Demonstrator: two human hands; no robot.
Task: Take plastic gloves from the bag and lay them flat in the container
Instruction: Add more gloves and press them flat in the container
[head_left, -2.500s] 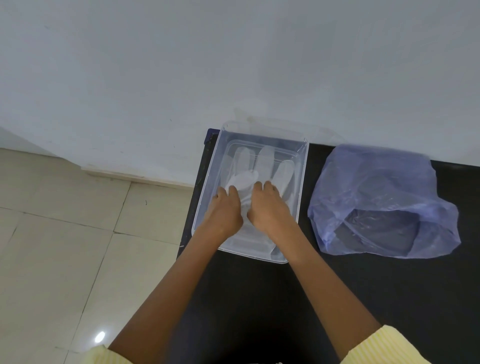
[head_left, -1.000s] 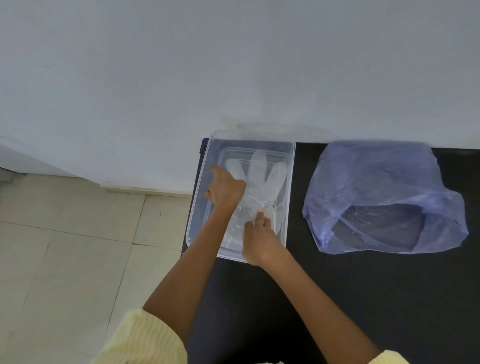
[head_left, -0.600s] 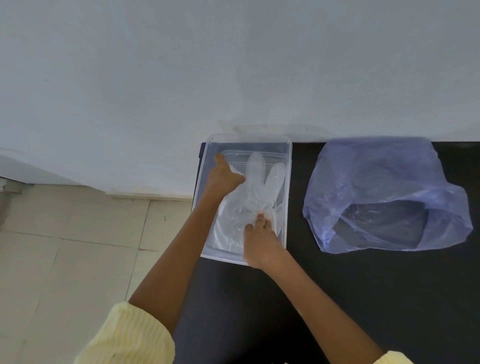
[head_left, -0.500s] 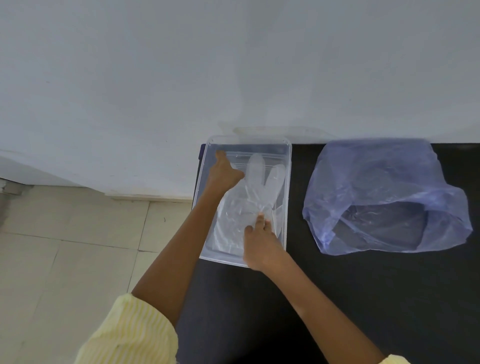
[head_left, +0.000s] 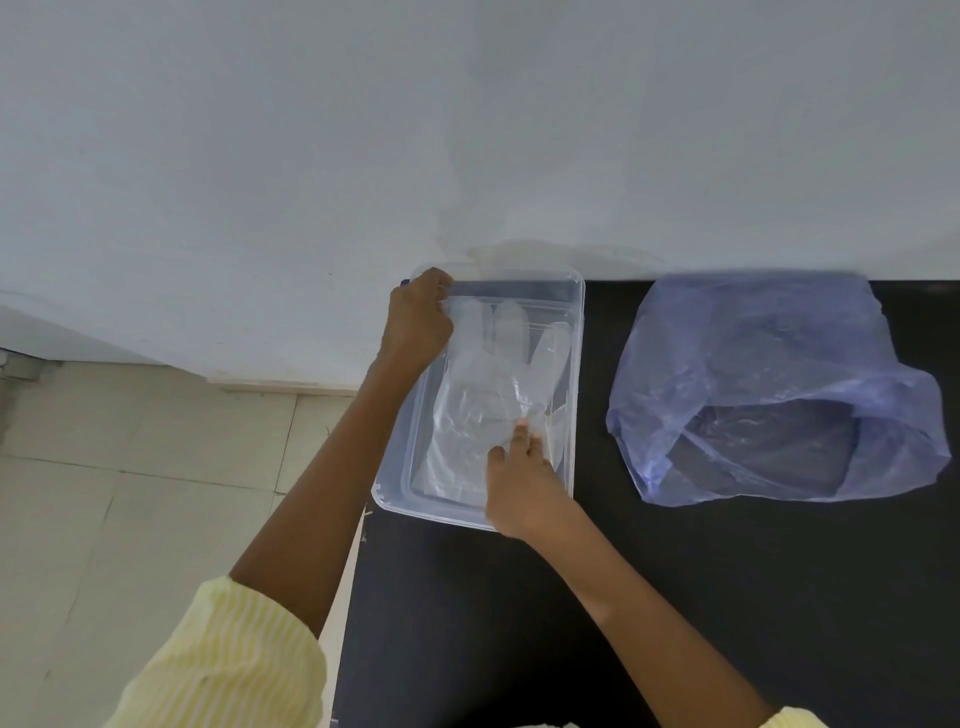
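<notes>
Our left hand (head_left: 420, 323) is at the far left corner of the container (head_left: 576, 364). Its fingers are curled, and they pinch the far left edge of the plastic glove (head_left: 491, 400) just beside the container wall. Our right hand (head_left: 522, 480) is over the near right part of the container. Its fingers are stretched forward and lie close together, and the tips press down on the glove near its wrist end. This hand grips nothing.

The glove is clear and wrinkled. It lies inside the container, spread nearly flat on the bottom, with its fingers pointing to the far side and its wider end on the near side. We cannot tell if more gloves lie under it, because the plastic is transparent.

The container is a clear rectangular box. It stands at the left edge of the black surface (head_left: 727, 613), and its far side touches the white wall (head_left: 467, 130). To the right of it, apart from it, the thin blue bag (head_left: 753, 364) lies on the same surface, with its mouth open toward the near side.

On the left, lower than the surface, we see the pale tiled floor (head_left: 130, 467). On our left arm there is a yellow striped sleeve (head_left: 223, 665).
</notes>
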